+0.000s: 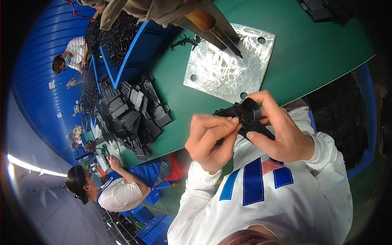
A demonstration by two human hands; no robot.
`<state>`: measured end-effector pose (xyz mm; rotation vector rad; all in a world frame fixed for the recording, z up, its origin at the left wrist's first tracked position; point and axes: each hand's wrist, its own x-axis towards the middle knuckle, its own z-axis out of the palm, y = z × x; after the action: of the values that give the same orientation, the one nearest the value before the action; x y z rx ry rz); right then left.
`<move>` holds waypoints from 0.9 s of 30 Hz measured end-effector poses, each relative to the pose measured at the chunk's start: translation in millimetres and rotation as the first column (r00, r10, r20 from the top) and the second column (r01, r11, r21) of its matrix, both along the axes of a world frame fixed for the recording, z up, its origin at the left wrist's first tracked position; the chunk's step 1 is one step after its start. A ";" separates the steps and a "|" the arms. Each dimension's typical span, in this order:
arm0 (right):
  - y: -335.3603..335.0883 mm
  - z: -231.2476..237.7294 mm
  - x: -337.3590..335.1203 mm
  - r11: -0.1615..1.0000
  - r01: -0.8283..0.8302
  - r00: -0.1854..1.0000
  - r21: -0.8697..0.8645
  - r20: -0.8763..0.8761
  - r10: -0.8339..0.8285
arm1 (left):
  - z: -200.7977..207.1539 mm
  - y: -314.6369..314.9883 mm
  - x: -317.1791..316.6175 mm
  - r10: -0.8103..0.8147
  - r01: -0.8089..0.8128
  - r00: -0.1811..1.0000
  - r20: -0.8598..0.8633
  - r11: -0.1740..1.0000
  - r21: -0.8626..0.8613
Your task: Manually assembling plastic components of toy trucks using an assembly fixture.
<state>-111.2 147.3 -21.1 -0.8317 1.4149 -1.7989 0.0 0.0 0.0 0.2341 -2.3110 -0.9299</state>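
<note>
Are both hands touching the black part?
Touching. The head view shows left hand fingertips pressed on the black part, and right hand fingers wrapped around it.

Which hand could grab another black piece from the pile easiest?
Probably the left hand: it is nearer the pile of black parts and only pinches the black part with its fingertips, while the right hand wraps around it.

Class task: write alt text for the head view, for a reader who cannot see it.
Two bare hands, left hand and right hand, together hold a small black plastic part at the edge of a green table. On the table lie a scratched metal plate with corner holes and a pile of black parts.
</note>
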 end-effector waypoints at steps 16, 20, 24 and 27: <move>-12.4 -4.7 2.0 0.987 0.162 0.987 -0.012 0.011 -0.161 | 7.7 5.4 8.8 -0.086 0.098 0.994 0.066 0.973 -0.208; -12.6 -3.0 0.6 0.982 0.190 0.981 0.006 -0.047 -0.190 | 12.4 5.5 11.6 -0.105 0.135 0.987 0.125 0.955 -0.263; -12.7 -5.1 2.7 0.976 0.219 0.975 -0.002 -0.032 -0.218 | 10.8 6.8 10.9 -0.123 0.151 0.986 0.113 0.946 -0.288; -12.8 -7.7 3.3 0.969 0.247 0.968 -0.028 -0.043 -0.248 | 7.6 6.6 10.4 -0.130 0.144 0.989 0.063 0.929 -0.340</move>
<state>-108.0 134.5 -28.8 -0.7378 1.5895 -1.9950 10.4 6.6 7.6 -0.0587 -2.5044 -0.5714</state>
